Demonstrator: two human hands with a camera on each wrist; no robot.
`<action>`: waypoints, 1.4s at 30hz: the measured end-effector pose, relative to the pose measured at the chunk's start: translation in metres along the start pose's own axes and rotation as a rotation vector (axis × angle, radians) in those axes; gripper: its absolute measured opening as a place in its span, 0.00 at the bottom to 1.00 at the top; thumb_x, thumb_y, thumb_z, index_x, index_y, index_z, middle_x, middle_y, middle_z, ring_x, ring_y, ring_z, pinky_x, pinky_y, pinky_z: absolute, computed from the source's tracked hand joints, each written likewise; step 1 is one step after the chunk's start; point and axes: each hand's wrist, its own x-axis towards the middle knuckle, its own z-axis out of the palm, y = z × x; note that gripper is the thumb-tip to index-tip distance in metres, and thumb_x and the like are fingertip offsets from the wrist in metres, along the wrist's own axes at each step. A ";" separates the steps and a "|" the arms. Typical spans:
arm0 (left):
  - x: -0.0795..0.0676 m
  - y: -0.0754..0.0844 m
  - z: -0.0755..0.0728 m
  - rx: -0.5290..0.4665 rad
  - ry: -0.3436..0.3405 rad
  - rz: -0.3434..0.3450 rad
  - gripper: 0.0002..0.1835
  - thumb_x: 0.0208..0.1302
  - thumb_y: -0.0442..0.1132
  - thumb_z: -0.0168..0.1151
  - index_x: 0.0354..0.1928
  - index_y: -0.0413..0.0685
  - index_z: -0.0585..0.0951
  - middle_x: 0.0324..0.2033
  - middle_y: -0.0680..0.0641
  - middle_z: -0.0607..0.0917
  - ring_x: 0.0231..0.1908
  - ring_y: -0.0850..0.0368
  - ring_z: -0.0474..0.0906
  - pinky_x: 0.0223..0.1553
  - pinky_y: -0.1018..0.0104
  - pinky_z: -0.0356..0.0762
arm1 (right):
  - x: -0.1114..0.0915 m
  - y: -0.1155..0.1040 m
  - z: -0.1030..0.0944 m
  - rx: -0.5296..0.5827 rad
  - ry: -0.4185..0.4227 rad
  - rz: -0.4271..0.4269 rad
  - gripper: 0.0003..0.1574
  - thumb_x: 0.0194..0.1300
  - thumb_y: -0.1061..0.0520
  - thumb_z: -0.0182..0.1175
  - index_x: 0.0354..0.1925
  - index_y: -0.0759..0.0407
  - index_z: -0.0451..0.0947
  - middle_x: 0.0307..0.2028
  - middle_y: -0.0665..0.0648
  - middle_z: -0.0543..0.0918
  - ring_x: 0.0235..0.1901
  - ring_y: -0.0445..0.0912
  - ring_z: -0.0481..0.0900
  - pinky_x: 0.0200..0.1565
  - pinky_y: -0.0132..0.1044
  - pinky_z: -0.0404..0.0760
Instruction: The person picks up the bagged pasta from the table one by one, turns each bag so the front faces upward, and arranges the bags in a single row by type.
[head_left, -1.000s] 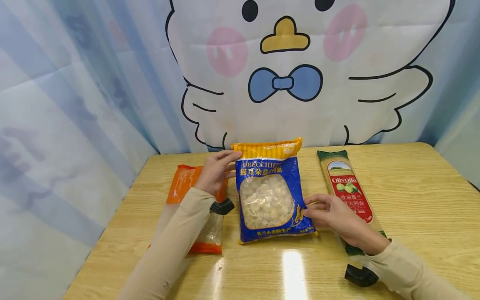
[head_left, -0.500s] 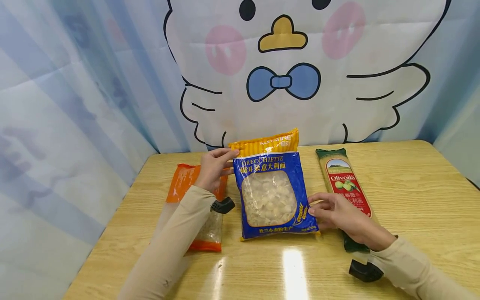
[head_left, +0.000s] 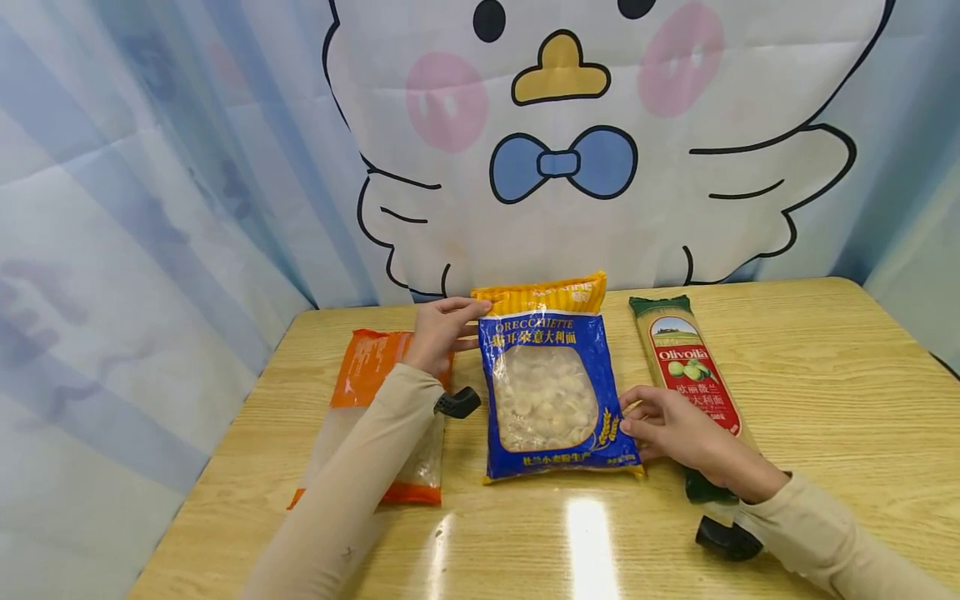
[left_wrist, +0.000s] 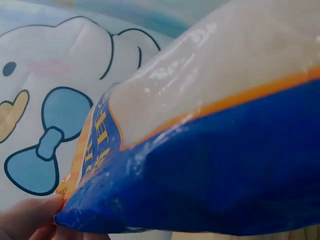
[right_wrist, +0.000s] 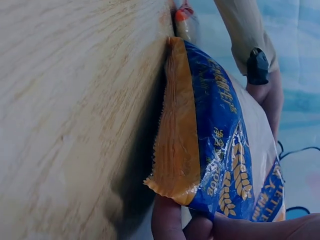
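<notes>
Blue pasta bag (head_left: pixel 543 396): held between both hands over the middle of the tabletop (head_left: pixel 840 375), yellow end farthest from the person, clear window facing the head camera
Just changed: compared with half a second ago, its far end sits lower in the head view, and the bag has edged right, narrowing the gap to the green-ended pack
Left hand (head_left: pixel 440 332): pinches the upper left corner between thumb and fingers, as in the earlier frames
Right hand (head_left: pixel 678 429): pinches the lower right edge, thumb on the printed side
Bottom seam: close to the wood in the right wrist view, a shadow beside it; whether it touches, I cannot tell
Orange bag (head_left: pixel 371 362): lies left of the blue one, partly behind the left arm
Green-ended pack (head_left: pixel 693 379): lies to the right, partly behind the right hand
Meaning: probably a small adjustment of the bag's position, with neither grip released
</notes>
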 end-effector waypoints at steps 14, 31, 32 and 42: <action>0.010 -0.015 -0.002 0.042 -0.071 -0.157 0.21 0.67 0.39 0.66 0.59 0.39 0.78 0.57 0.38 0.81 0.55 0.41 0.82 0.49 0.54 0.85 | -0.003 -0.006 -0.009 -0.145 0.037 -0.054 0.17 0.73 0.63 0.55 0.55 0.73 0.69 0.44 0.64 0.80 0.38 0.50 0.86 0.36 0.42 0.88; -0.003 -0.008 -0.048 0.103 -0.098 -0.098 0.22 0.72 0.37 0.58 0.65 0.39 0.74 0.66 0.35 0.72 0.64 0.40 0.73 0.64 0.53 0.75 | 0.010 -0.032 -0.003 -0.336 0.159 -0.284 0.16 0.75 0.60 0.55 0.54 0.71 0.71 0.50 0.66 0.79 0.49 0.57 0.79 0.46 0.42 0.84; -0.003 -0.008 -0.052 0.112 -0.100 -0.095 0.22 0.73 0.37 0.58 0.65 0.39 0.73 0.66 0.35 0.72 0.64 0.40 0.73 0.64 0.53 0.75 | 0.011 -0.035 -0.001 -0.340 0.165 -0.294 0.16 0.74 0.61 0.55 0.54 0.70 0.71 0.51 0.66 0.79 0.50 0.57 0.79 0.48 0.45 0.83; -0.012 -0.005 -0.083 0.164 -0.106 -0.069 0.22 0.73 0.38 0.57 0.65 0.37 0.72 0.64 0.32 0.73 0.62 0.41 0.75 0.63 0.54 0.76 | 0.018 -0.056 0.018 -0.378 0.187 -0.410 0.17 0.72 0.62 0.57 0.56 0.67 0.70 0.52 0.65 0.77 0.50 0.56 0.78 0.53 0.54 0.81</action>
